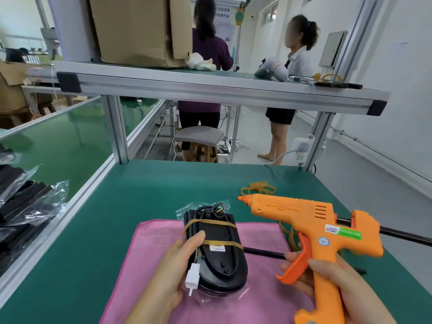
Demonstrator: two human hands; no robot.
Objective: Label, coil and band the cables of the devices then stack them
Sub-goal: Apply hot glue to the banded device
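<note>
One wide-angle head-worn view looks forward and down, close over the green bench, toward the upper shelf.

The green table bears a pink cloth and rubber bands.

Orange plastic glue gun: red-and-blue logo sticker on side reads "SD"; small characters before it illegible. Green strip label beside it: print too blurred. Round blue sticker below: unreadable. Black oval plastic device: small white paper label on top face, print too small. White wall poster far back: dark Chinese characters, partly hidden, not surely readable.
</note>
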